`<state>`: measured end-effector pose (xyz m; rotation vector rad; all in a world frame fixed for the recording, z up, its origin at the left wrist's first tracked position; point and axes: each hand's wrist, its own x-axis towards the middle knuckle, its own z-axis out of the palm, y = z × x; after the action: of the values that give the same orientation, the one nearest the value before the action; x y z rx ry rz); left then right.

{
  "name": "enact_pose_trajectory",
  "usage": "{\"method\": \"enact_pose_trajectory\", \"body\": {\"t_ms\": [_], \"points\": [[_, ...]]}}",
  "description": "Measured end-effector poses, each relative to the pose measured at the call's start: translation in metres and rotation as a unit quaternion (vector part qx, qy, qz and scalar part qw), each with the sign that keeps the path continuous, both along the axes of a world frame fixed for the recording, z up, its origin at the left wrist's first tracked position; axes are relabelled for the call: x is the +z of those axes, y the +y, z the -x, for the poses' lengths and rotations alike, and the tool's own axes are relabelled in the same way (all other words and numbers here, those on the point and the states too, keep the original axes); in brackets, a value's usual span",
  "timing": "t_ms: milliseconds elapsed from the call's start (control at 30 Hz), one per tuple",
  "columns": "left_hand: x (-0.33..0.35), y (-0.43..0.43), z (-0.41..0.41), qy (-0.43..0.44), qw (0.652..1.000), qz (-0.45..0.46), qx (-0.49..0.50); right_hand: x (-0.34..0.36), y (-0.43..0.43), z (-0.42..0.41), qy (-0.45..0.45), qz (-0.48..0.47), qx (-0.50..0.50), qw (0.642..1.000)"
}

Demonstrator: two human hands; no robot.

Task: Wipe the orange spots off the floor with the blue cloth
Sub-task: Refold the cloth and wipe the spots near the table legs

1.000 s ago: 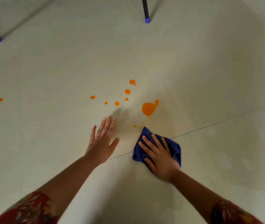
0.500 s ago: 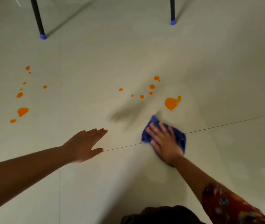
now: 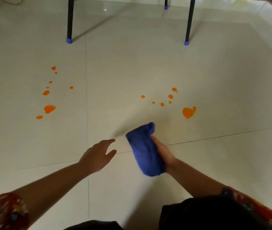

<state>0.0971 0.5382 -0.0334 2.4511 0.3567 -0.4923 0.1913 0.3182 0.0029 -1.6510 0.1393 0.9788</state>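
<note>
My right hand (image 3: 162,151) grips the blue cloth (image 3: 144,148), lifted off the pale tiled floor (image 3: 132,63) and hanging bunched over the hand. My left hand (image 3: 98,154) hovers just left of it, fingers relaxed, holding nothing. A large orange spot (image 3: 188,112) lies beyond and right of the cloth, with several small orange drops (image 3: 162,104) to its left. A second group of orange spots lies far left, its biggest blob (image 3: 49,109) among smaller ones.
Black chair legs with blue feet stand at the back, one on the left (image 3: 69,41) and one on the right (image 3: 186,43). Dark tile joints (image 3: 214,138) cross the floor. My dark trousers (image 3: 214,216) fill the bottom edge.
My right hand stopped pressing the cloth flat on the floor and picked it up, bunched. My left hand lifted off the floor. The view widened, showing the left spot group.
</note>
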Motion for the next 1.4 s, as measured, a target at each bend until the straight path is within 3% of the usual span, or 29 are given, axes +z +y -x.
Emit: {"method": "enact_pose_trajectory", "body": {"t_ms": [67,233,333,433,500,567,667,733,800,900,933,967,1067,1200,1333,1400], "points": [[0.002,0.005,0.001,-0.004,0.998,0.043,0.034,0.038,0.002,-0.005,0.07,-0.018,-0.083,0.994],[0.013,0.025,0.002,-0.009,0.991,0.086,0.103,0.085,0.024,-0.015,0.092,-0.11,-0.212,0.967],[0.015,0.049,0.008,-0.019,0.981,0.079,0.177,0.083,0.066,-0.022,0.141,-0.127,-0.15,0.97],[0.009,0.072,0.017,-0.023,0.96,0.091,0.265,0.066,0.108,-0.033,0.122,-0.042,-0.037,0.991],[0.004,0.089,0.024,-0.025,0.945,0.094,0.311,0.058,0.138,-0.044,0.081,0.003,-0.007,0.997],[-0.002,0.106,0.028,-0.035,0.934,0.084,0.345,0.054,0.171,-0.056,0.013,-0.009,0.028,0.999],[-0.012,0.138,0.034,-0.061,0.917,0.045,0.391,0.034,0.218,-0.062,-0.179,-0.021,0.127,0.975],[-0.02,0.156,0.039,-0.065,0.912,0.007,0.404,0.01,0.239,-0.056,-0.276,-0.002,0.234,0.932],[-0.031,0.172,0.046,-0.043,0.912,-0.035,0.407,-0.027,0.256,-0.048,-0.315,0.063,0.402,0.858],[-0.046,0.183,0.053,-0.028,0.918,-0.081,0.386,-0.08,0.269,-0.052,-0.493,0.207,0.54,0.65],[-0.052,0.189,0.052,-0.031,0.917,-0.086,0.39,-0.093,0.272,-0.056,-0.526,0.22,0.556,0.604],[-0.056,0.194,0.05,-0.032,0.913,-0.086,0.397,-0.103,0.273,-0.059,-0.545,0.227,0.565,0.576],[-0.065,0.215,0.045,-0.005,0.891,-0.073,0.447,-0.119,0.267,-0.054,-0.599,0.215,0.556,0.535],[-0.075,0.227,0.047,0.081,0.878,-0.053,0.47,-0.126,0.275,-0.075,-0.642,0.189,0.518,0.533],[-0.071,0.231,0.048,0.135,0.895,-0.022,0.425,-0.135,0.356,-0.084,-0.605,0.25,0.429,0.622],[-0.065,0.232,0.047,0.146,0.895,-0.014,0.422,-0.136,0.373,-0.055,-0.62,0.218,0.445,0.609]]}}
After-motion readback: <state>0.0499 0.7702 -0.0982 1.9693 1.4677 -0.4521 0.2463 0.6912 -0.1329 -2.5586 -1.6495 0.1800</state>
